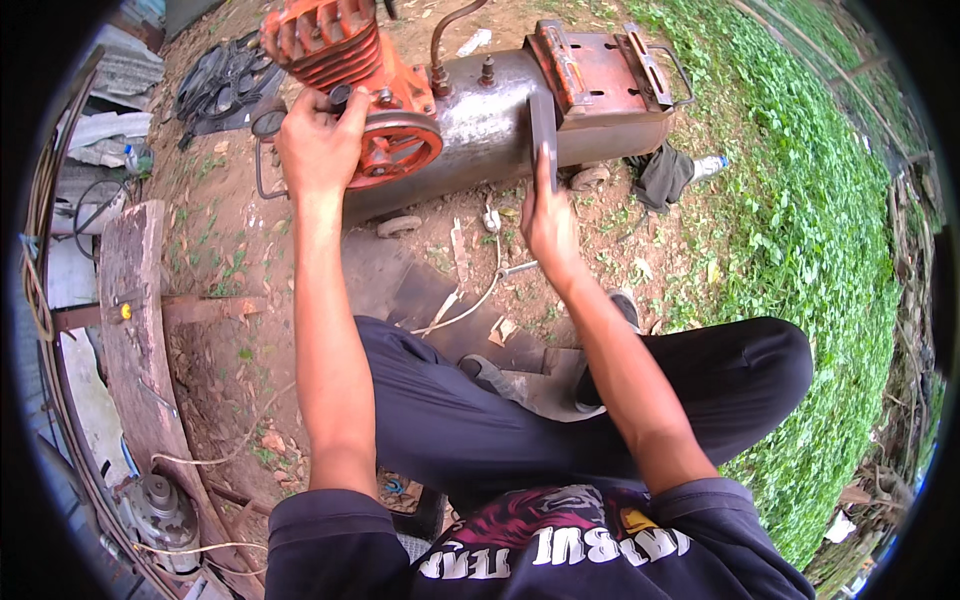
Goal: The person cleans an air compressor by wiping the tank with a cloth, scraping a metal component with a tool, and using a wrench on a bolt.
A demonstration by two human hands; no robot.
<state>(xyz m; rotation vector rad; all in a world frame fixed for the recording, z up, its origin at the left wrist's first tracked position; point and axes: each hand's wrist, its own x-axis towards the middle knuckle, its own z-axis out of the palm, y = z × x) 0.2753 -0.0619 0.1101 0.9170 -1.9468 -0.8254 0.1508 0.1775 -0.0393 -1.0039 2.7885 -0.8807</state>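
Note:
In front of me lies an air compressor with a bare-metal cylindrical tank (485, 112), an orange finned pump head (335, 45) and an orange pulley wheel (415, 150). My left hand (318, 150) is closed at the pump, its fingers bent around a dark round knob (340, 97) beside the pulley. My right hand (552, 230) grips a flat, straight dark grey bar (543, 125), stood on edge against the tank's side near the orange mounting plate (600, 75). Whether the bar is a file or a sanding block I cannot tell.
A pressure gauge (268, 122) sits left of the pump. A pale cord (480, 300) crosses the dirt before me. Dark cloth (662, 175) and a plastic bottle (710, 167) lie right of the tank. A wooden plank (135, 300) stands at left; grass (790, 230) covers the right.

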